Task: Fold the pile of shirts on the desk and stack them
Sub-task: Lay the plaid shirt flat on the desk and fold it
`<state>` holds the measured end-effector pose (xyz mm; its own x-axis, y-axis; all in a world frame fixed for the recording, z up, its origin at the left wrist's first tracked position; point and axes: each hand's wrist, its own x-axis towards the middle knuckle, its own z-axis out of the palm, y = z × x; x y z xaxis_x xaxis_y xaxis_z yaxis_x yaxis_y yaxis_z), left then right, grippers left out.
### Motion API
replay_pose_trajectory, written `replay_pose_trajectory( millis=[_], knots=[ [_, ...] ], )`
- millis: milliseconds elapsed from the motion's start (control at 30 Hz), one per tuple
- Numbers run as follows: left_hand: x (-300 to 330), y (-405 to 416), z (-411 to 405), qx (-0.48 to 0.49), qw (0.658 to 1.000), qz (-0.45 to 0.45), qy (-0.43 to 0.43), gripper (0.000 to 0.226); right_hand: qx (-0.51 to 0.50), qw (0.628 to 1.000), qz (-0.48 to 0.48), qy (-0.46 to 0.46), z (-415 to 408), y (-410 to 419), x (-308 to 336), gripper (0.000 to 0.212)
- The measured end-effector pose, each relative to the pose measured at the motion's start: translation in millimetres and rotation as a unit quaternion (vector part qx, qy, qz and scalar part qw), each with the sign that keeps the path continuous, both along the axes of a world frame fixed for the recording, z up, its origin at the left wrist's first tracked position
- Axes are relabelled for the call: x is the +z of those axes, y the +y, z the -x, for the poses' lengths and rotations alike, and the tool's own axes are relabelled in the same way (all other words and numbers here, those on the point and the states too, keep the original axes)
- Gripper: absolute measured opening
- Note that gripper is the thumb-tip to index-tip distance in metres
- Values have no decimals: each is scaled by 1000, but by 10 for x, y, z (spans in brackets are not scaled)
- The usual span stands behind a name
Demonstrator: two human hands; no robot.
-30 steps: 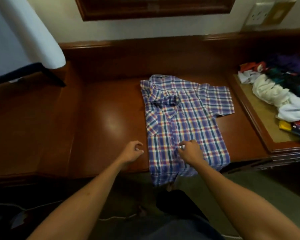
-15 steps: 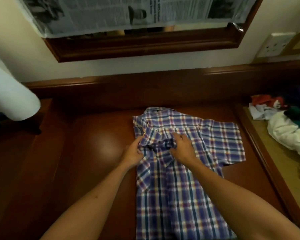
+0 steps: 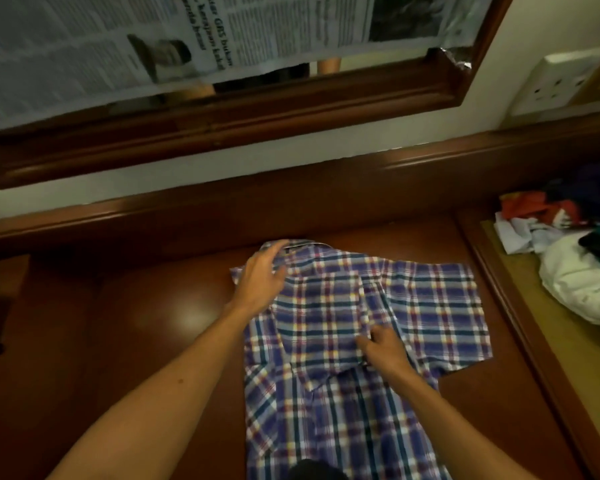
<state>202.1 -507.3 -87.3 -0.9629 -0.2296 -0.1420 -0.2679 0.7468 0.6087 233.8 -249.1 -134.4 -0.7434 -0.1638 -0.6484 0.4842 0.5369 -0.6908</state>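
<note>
Desk [image 3: 153, 341] bears plaid shirt [image 3: 430, 306] under both hands' fingers [image 3: 274, 252].

i count one plaid shirt [image 3: 329, 327] spread on the desk [image 3: 153, 306], and two hands on it, my left hand [image 3: 262, 277] far and my right hand [image 3: 383, 348] nearer. one pile of clothes [image 3: 575, 251] lies at the right; how many pieces it holds i cannot tell. one mirror frame [image 3: 222, 126], one newspaper sheet [image 3: 153, 39], one wall socket [image 3: 561, 81].
</note>
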Motion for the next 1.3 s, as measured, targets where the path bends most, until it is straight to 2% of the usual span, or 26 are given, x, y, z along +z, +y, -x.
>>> replay_pose_trajectory(
  millis=[33,100,167,233,267,333,433,467,533,633,667,700,733,767,833,900,1000,1100,1133,1200,1233,1267,1300],
  knots=[
    [-73,-106,-35,5,996,80,-30,57,-4,1000,4,-17,25,1,-27,40],
    [-186,-287,-114,19,975,183,-121,67,-2,999,9,-34,89,-10,-58,38],
    [-304,-414,-147,7,955,243,-168,66,11,999,6,-34,148,-18,-117,26],
    [-410,-482,-122,-10,946,277,-168,55,14,999,22,-34,160,5,-138,6],
    [-452,-503,-81,-8,946,279,-166,49,15,999,27,-31,156,24,-141,5],
    [-568,-536,18,33,956,238,-171,37,10,999,27,-19,125,66,-130,5],
    [-627,-544,146,164,968,115,-150,27,-22,1000,21,-7,10,93,-112,22],
    [-590,-553,169,218,962,90,-138,29,-34,999,26,4,-20,78,-102,24],
    [-520,-579,151,304,941,81,-122,33,-48,998,26,26,-79,-11,-42,13],
    [-378,-485,-15,296,952,57,-57,16,-53,997,-4,58,-158,-180,27,38],
    [-342,-405,-97,264,964,-3,-39,6,-43,995,0,89,-193,-264,68,34],
    [-334,-313,-177,232,966,-102,-40,7,-21,991,4,129,-231,-365,125,27],
    [-281,-210,-267,205,950,-221,-76,10,12,984,8,179,-268,-463,150,26],
    [-278,-132,-346,184,917,-329,-132,17,61,974,10,219,-310,-565,121,33],
    [-334,-79,-464,171,839,-464,-227,46,209,941,-9,268,-414,-804,72,47],
    [-444,-124,-533,189,813,-494,-243,65,327,900,-44,286,-526,-1019,-10,53],
    [-441,-210,-603,214,829,-476,-201,44,380,873,-84,296,-644,-1197,-118,55],
    [-383,-286,-607,228,803,-517,-191,36,390,859,-92,319,-705,-1263,-179,55],
    [-404,-332,-595,230,802,-517,-190,45,397,850,-90,336,-723,-1279,-206,55],
    [-524,-439,-537,259,801,-501,-199,78,413,835,-92,351,-757,-1319,-242,55],
    [-663,-506,-497,263,805,-493,-196,84,423,825,-95,363,-763,-1338,-265,54],
    [-611,-503,-470,269,811,-481,-196,73,432,812,-95,382,-761,-1353,-297,51],
    [-449,-468,-444,269,818,-470,-196,52,444,801,-95,390,-752,-1357,-311,48]
  ],
)
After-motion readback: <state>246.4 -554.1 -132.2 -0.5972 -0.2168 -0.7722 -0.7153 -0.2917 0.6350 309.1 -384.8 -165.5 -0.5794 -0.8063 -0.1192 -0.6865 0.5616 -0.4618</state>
